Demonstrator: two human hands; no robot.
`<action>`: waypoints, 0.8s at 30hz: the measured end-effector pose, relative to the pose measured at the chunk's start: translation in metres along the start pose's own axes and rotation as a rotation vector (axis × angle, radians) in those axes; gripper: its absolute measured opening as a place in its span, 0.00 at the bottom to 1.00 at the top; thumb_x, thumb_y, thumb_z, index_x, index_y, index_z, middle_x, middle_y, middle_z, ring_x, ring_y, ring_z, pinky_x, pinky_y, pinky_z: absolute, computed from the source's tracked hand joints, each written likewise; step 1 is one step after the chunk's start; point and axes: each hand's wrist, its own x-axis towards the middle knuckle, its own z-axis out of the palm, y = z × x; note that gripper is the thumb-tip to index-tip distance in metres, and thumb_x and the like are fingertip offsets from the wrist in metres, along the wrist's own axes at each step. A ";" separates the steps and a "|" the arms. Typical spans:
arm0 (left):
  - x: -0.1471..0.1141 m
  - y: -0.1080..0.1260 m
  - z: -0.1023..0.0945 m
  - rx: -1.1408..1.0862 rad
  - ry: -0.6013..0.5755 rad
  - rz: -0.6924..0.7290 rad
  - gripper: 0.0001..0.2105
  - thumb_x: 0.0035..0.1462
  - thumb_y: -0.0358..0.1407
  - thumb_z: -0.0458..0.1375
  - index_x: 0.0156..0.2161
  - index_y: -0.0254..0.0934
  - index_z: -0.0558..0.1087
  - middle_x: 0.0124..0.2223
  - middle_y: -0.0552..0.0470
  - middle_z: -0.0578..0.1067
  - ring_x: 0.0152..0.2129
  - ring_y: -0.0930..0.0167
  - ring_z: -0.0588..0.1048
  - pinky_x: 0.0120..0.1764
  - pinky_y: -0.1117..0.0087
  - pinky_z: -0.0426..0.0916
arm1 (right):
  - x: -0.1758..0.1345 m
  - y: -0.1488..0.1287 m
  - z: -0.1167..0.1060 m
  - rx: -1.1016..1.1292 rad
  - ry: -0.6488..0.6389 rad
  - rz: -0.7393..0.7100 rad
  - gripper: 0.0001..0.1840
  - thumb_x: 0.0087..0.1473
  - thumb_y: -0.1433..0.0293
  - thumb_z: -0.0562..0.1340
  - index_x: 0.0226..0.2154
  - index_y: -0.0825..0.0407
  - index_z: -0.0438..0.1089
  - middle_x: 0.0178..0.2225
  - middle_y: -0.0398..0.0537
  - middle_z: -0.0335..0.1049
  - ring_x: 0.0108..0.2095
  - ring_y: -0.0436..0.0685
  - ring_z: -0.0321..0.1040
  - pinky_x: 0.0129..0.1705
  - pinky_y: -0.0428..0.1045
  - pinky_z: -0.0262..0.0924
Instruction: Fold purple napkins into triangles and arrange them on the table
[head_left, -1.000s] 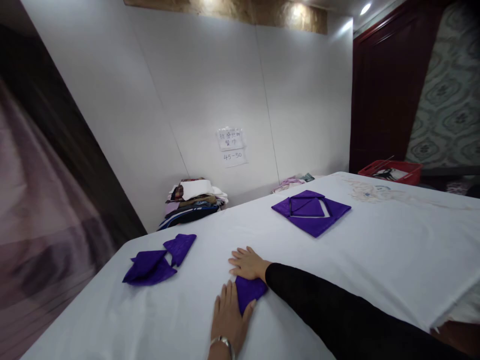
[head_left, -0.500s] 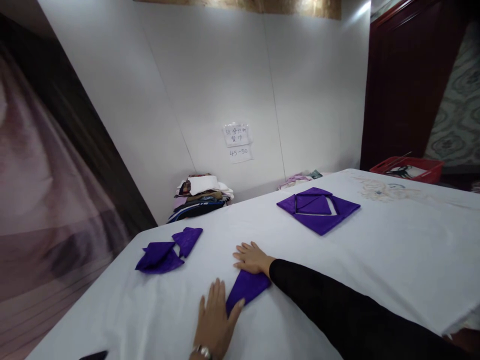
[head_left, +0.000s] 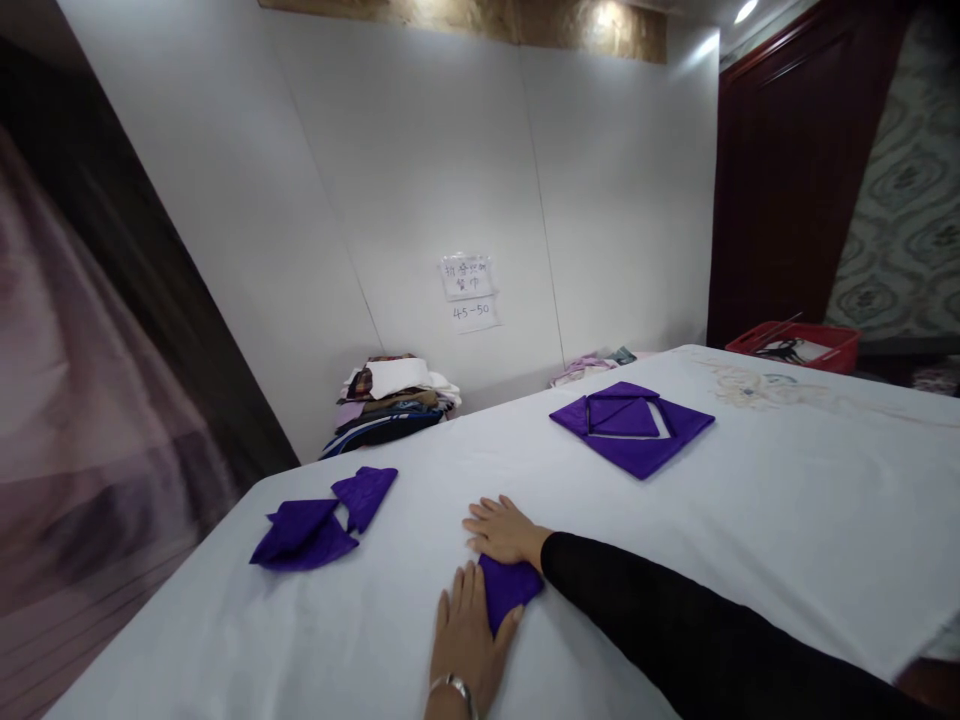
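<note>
A folded purple cloth napkin [head_left: 511, 590] lies on the white tablecloth in front of me, partly covered by both hands. My left hand [head_left: 471, 628] lies flat with its fingers stretched, over the napkin's left side, thumb on the cloth. At the napkin's far edge rests my right hand [head_left: 504, 530], palm down and fingers spread, reaching in from the right. Neither hand grips the fabric. Farther left is a purple napkin folded into a pointed shape [head_left: 304, 535], with a smaller purple folded piece [head_left: 365, 497] beside it.
At the far right, folded purple napkins [head_left: 637, 458] form a diamond outline on the tablecloth [head_left: 712, 530]. Behind the table are a pile of clothes [head_left: 394, 405] and a red basket [head_left: 840, 352]. A paper sign [head_left: 469, 290] hangs on the wall.
My left hand has slid right and closer to my right hand, over more of the napkin, so less purple shows. The right hand stays at its far edge. The view has shifted slightly.
</note>
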 end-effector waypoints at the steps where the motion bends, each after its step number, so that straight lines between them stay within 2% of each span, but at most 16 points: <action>1: -0.005 -0.002 0.000 0.010 0.001 0.001 0.37 0.54 0.54 0.38 0.61 0.25 0.48 0.64 0.43 0.46 0.61 0.61 0.42 0.59 0.56 0.40 | 0.000 0.000 -0.001 0.001 -0.005 0.000 0.26 0.59 0.56 0.43 0.55 0.47 0.56 0.61 0.50 0.46 0.61 0.63 0.38 0.57 0.65 0.32; 4: -0.020 -0.016 0.006 0.030 0.002 0.000 0.37 0.54 0.53 0.39 0.61 0.25 0.49 0.63 0.44 0.46 0.61 0.62 0.43 0.59 0.56 0.42 | -0.001 0.000 -0.002 0.006 -0.015 0.006 0.25 0.59 0.56 0.43 0.55 0.47 0.56 0.61 0.50 0.46 0.61 0.63 0.38 0.57 0.64 0.32; 8: -0.045 -0.050 0.023 0.062 0.027 0.002 0.36 0.52 0.53 0.43 0.60 0.28 0.53 0.63 0.43 0.49 0.60 0.60 0.47 0.59 0.55 0.44 | 0.000 -0.001 -0.002 0.005 -0.009 0.009 0.25 0.59 0.57 0.44 0.55 0.47 0.57 0.61 0.50 0.47 0.61 0.63 0.38 0.57 0.64 0.32; 11: -0.054 -0.065 0.021 0.085 0.021 -0.016 0.33 0.54 0.52 0.42 0.60 0.33 0.55 0.62 0.45 0.50 0.59 0.61 0.50 0.58 0.54 0.46 | 0.000 -0.001 -0.001 -0.005 -0.013 0.009 0.25 0.59 0.57 0.44 0.55 0.47 0.57 0.61 0.51 0.47 0.60 0.63 0.39 0.57 0.65 0.33; 14: -0.043 -0.053 0.000 0.077 0.059 -0.052 0.32 0.56 0.51 0.39 0.60 0.31 0.53 0.63 0.44 0.49 0.60 0.62 0.47 0.58 0.55 0.44 | 0.000 0.000 -0.001 -0.014 -0.020 0.001 0.26 0.59 0.57 0.43 0.55 0.48 0.57 0.61 0.52 0.48 0.60 0.64 0.39 0.56 0.65 0.34; 18: -0.006 -0.014 -0.023 0.009 0.135 -0.036 0.35 0.56 0.53 0.38 0.61 0.28 0.48 0.64 0.44 0.45 0.61 0.63 0.41 0.59 0.55 0.39 | -0.001 0.000 -0.002 -0.042 -0.002 -0.033 0.25 0.59 0.58 0.43 0.55 0.50 0.57 0.60 0.54 0.48 0.60 0.64 0.40 0.56 0.66 0.35; 21: 0.013 0.005 -0.017 -0.009 0.075 -0.022 0.36 0.56 0.52 0.38 0.62 0.28 0.45 0.64 0.44 0.43 0.61 0.62 0.40 0.59 0.54 0.39 | 0.000 0.001 0.000 -0.050 0.003 -0.027 0.24 0.59 0.60 0.42 0.55 0.49 0.57 0.60 0.53 0.48 0.60 0.63 0.40 0.56 0.65 0.35; 24: 0.014 0.004 -0.004 0.003 0.006 0.016 0.37 0.55 0.54 0.37 0.62 0.26 0.43 0.64 0.44 0.41 0.61 0.61 0.40 0.59 0.54 0.39 | 0.001 0.002 0.003 -0.039 0.011 -0.009 0.24 0.59 0.59 0.43 0.55 0.48 0.56 0.61 0.51 0.48 0.60 0.62 0.39 0.57 0.64 0.34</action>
